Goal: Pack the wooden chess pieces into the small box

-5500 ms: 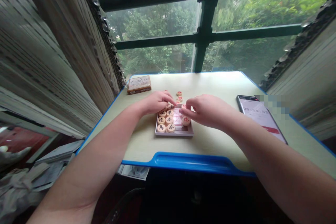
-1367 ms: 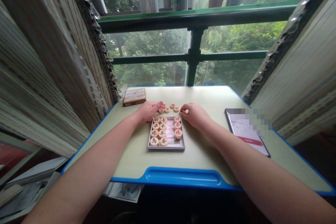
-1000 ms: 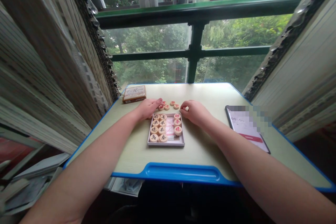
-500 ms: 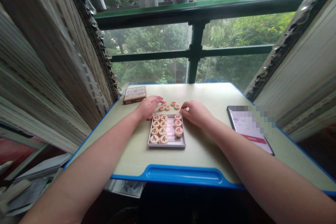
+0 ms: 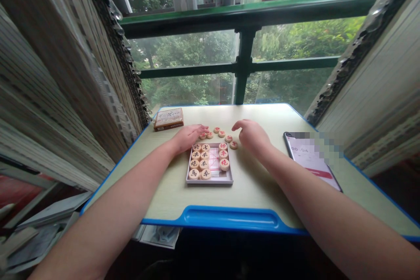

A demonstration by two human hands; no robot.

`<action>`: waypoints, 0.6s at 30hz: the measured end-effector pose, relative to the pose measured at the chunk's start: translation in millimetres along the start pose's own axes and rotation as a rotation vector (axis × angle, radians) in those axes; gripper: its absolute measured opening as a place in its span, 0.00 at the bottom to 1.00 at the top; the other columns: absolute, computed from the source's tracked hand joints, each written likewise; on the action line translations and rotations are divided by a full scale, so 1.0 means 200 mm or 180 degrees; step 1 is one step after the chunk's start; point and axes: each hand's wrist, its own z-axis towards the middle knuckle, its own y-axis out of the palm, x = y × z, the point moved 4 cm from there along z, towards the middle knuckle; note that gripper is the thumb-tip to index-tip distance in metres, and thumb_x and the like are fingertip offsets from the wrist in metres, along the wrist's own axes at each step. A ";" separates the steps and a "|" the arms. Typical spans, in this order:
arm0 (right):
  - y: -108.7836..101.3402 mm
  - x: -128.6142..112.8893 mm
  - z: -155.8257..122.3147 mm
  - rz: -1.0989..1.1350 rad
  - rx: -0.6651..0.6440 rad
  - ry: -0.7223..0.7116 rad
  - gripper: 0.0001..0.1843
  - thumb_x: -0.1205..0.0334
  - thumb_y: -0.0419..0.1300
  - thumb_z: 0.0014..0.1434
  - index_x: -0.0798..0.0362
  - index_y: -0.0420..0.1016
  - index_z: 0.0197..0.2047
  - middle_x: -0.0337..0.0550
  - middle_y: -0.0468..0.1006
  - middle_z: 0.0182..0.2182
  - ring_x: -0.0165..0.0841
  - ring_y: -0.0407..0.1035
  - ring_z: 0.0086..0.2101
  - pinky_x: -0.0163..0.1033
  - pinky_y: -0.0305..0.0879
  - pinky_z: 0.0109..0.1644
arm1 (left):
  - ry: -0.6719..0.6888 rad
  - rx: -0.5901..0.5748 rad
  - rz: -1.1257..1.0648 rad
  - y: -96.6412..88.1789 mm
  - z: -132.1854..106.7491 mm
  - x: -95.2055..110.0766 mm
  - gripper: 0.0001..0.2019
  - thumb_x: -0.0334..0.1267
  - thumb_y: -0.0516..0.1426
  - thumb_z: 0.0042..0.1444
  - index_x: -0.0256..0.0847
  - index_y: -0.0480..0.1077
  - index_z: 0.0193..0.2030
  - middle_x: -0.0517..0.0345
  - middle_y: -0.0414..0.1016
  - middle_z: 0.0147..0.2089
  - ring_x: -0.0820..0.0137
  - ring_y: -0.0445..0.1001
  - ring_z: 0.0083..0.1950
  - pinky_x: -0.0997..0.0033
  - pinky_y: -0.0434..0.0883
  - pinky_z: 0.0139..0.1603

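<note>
A small shallow tray (image 5: 210,180) lies in the middle of the desk, holding several round wooden chess pieces (image 5: 201,161) with black or red characters. More loose pieces (image 5: 219,131) lie just behind the tray. My left hand (image 5: 187,136) rests flat at the tray's back left corner, fingers stretched toward the loose pieces and holding nothing. Behind the tray's right corner, my right hand (image 5: 252,134) is raised a little off the desk, fingers loosely curled and apart, with nothing in them. Two loose pieces (image 5: 231,141) lie on the desk just left of it.
The desk (image 5: 262,183) is pale green with a blue rim and a front groove. A brown box lid (image 5: 168,118) lies at the back left. A phone (image 5: 311,159) with a lit screen lies on the right. Bamboo blinds flank a green-framed window behind the desk.
My right hand has lifted off the desk and opened, uncovering two loose pieces beside the tray. My left hand stays at the tray's back left corner.
</note>
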 end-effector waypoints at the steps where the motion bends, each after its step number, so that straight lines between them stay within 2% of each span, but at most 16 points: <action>1: -0.01 0.01 0.00 -0.0107 -0.0018 0.0027 0.23 0.77 0.48 0.51 0.50 0.77 0.43 0.45 0.75 0.46 0.37 0.69 0.44 0.36 0.62 0.44 | 0.0043 0.0032 0.0038 -0.01 0.00 0.00 0.37 0.65 0.39 0.56 0.35 0.75 0.45 0.44 0.71 0.56 0.58 0.62 0.63 0.57 0.55 0.65; 4: 0.00 0.06 0.01 -0.0488 -0.0362 0.0135 0.20 0.72 0.50 0.53 0.51 0.77 0.45 0.49 0.75 0.47 0.42 0.68 0.46 0.40 0.63 0.45 | 0.0204 0.0271 0.0152 -0.04 0.00 0.02 0.37 0.63 0.38 0.57 0.35 0.76 0.44 0.46 0.73 0.54 0.59 0.61 0.63 0.58 0.55 0.65; 6: 0.01 0.07 0.02 -0.0558 -0.0580 0.0185 0.19 0.70 0.50 0.55 0.52 0.77 0.45 0.50 0.76 0.47 0.42 0.69 0.45 0.41 0.63 0.45 | 0.0256 0.0367 0.0230 -0.05 0.00 0.03 0.36 0.62 0.38 0.58 0.36 0.76 0.42 0.47 0.74 0.52 0.59 0.63 0.62 0.58 0.57 0.64; 13: 0.01 0.02 0.02 -0.0327 -0.0631 -0.0024 0.17 0.69 0.50 0.58 0.55 0.77 0.46 0.49 0.78 0.44 0.36 0.71 0.44 0.35 0.62 0.46 | 0.0218 0.0466 0.0426 -0.04 0.00 0.00 0.32 0.59 0.40 0.59 0.38 0.77 0.37 0.49 0.78 0.46 0.60 0.69 0.57 0.62 0.62 0.60; 18: -0.03 0.02 0.00 -0.0337 -0.0946 0.0052 0.21 0.74 0.55 0.54 0.52 0.75 0.50 0.45 0.79 0.43 0.34 0.72 0.42 0.31 0.63 0.42 | 0.0182 0.0615 0.0387 -0.07 0.00 -0.01 0.30 0.55 0.40 0.60 0.37 0.77 0.37 0.49 0.78 0.45 0.64 0.72 0.53 0.64 0.64 0.59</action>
